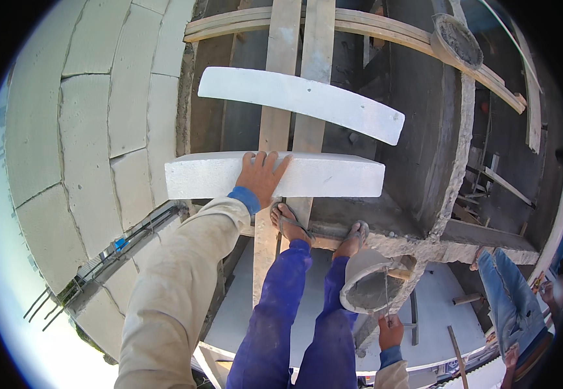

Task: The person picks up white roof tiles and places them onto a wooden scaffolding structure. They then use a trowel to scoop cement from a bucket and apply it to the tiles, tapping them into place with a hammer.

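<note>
Along left rim of view, note wall [87, 129] of big pale blocks, rough joints. Right of it, looking down into open concrete bays [418, 97], divided by rough-topped concrete beam [453, 172]. Bridged by two long planks [284, 45], presumably to give footing and support over the gap. Across both planks, toward far ends, see far white block [301, 100], overhanging left and right edges; likely parked within reach. Nearer the feet, see near white block [323, 176], also crosswise and past both plank edges; cannot tell how fully seated. At top right, on lumber by the concrete beam, spot far bowl [441, 48]. Beside right shin, spot near bowl [360, 260] with grey mix [367, 295], probably for quick access. Rests left hand [261, 174] on near white block, fingers spread over top edge, not clenched, probably steadying. Clenches right hand [390, 330] round thin metal piece [387, 295] at near bowl; cannot tell if tool or bowl handle.
</note>
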Available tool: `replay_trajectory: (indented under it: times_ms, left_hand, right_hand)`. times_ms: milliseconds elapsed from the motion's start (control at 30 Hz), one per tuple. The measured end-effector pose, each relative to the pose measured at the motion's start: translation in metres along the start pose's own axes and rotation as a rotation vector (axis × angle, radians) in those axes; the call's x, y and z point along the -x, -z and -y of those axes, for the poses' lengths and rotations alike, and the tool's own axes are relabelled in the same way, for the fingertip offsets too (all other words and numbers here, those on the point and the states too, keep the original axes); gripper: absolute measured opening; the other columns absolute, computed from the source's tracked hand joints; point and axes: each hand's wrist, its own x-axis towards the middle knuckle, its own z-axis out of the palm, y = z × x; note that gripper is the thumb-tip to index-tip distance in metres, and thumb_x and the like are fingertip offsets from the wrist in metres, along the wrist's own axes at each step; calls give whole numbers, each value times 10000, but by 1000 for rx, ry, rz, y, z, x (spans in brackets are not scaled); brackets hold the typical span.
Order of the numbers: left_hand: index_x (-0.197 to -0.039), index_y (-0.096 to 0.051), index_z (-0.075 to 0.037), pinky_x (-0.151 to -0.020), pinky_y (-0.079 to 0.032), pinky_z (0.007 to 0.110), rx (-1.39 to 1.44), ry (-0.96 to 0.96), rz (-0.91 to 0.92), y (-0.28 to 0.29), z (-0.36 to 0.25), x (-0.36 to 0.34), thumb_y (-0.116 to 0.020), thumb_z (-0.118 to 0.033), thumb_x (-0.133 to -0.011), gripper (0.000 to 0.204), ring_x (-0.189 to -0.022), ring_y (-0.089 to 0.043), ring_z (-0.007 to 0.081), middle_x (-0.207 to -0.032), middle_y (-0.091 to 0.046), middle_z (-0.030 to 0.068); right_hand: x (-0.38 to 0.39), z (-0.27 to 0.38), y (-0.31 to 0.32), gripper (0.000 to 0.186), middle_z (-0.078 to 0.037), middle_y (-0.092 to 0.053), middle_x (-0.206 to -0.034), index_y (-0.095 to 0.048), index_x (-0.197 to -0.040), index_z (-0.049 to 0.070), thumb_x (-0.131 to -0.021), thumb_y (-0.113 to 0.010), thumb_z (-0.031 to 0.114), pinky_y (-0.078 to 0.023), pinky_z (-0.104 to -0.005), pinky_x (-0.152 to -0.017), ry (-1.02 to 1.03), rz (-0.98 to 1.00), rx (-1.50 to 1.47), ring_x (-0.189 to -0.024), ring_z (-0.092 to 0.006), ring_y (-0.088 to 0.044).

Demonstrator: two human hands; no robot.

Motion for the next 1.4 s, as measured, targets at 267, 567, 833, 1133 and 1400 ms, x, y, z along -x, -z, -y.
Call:
replay_trajectory:
  times_ms: [267,567,833,1133,1400]
  left_hand:
    - [-1604,-314,-173,-1152,-276,565,-182,-132,-105,-35,22,-83,-880,-292,-739,1041,-1405,-386,335,-1515,-423,134]
    - [-1639,-206,-251,-1233,-209,588,-111,55,83,-32,39,-95,-669,-163,-938,845,-1495,-310,339,-1636,-309,80]
    - [-1657,-75,-295,-1169,-236,722,39,349,137,-9,-1,-47,-755,-372,-872,1041,-1550,-146,452,-1724,-56,110]
    - [-1517,-408,52,-1181,-360,407,1636,736,385,31,-129,310,-632,-714,-889,1015,-1394,-494,354,-1489,-510,269]
    - [-1373,-639,-20,-1091,-438,379,1666,1101,542,98,-126,406,-459,-829,-903,953,-1213,-641,266,-1347,-659,188]
  right_hand:
    - [3,-51,-15,297,22,-525,-652,-550,-779,55,-934,-732,230,-379,-306,-542,-85,-72,-95,-591,-91,-452]
    - [11,-65,-1,316,5,-536,-624,-542,-738,67,-958,-712,218,-379,-280,-502,-381,-121,-395,-552,-74,-471]
    - [-8,-64,30,320,-9,-564,-620,-575,-749,42,-915,-745,257,-416,-310,-543,-330,-101,-300,-563,-105,-502]
    - [-12,-22,77,393,-104,-660,-666,-671,-787,-6,-873,-743,370,-497,-397,-640,-76,-63,-179,-628,-219,-622]
    - [-3,49,149,334,-64,-641,-682,-677,-919,13,-890,-748,339,-498,-415,-539,124,-87,-78,-545,-236,-609]
